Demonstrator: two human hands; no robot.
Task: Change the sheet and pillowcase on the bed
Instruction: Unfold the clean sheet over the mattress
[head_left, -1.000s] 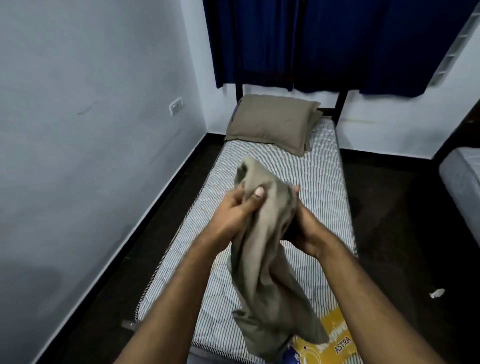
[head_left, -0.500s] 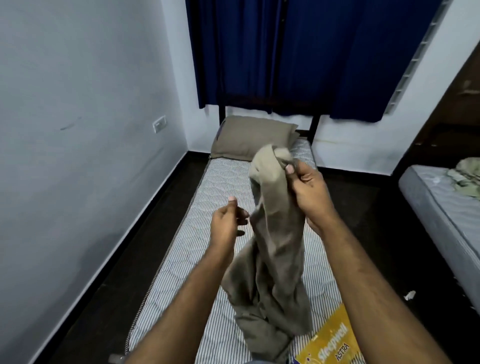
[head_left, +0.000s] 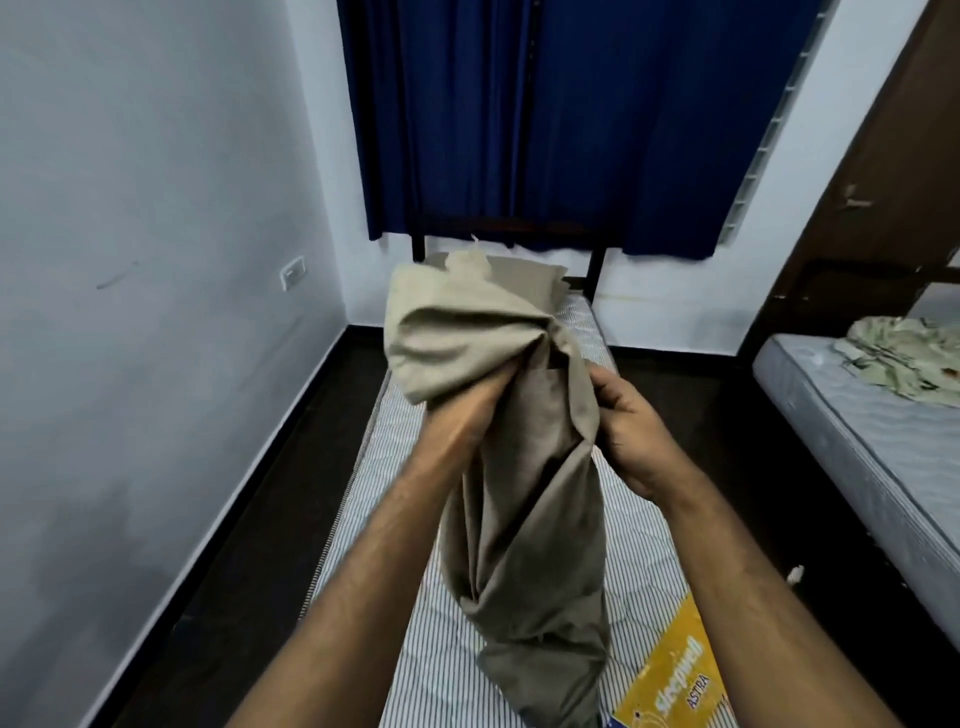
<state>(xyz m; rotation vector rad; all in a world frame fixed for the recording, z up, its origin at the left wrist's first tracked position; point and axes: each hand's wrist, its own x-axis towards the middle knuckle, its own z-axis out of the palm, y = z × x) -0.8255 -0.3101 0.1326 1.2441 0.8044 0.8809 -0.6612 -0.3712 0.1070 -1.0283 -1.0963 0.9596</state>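
Cloth (head_left: 524, 519), soft, light and floppy, bunched in both gripping hands, left (head_left: 467, 410) and right (head_left: 631, 426); best taken by a hem or corner.

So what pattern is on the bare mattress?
Thin dark and white stripes with faint quilting on the mattress; the head view shows it.

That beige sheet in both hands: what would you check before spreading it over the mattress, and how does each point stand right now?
1. Left hand has a hold on the sheet: ok, though its fingers are buried in the folds.
2. Right hand grips the sheet: ok.
3. Sheet shaken open: not ok, it hangs bunched.
4. A corner or edge found: cannot tell.
5. Mattress bare where it shows: ok.
6. Pillow out of the way: cannot tell, the sheet hides the head end.
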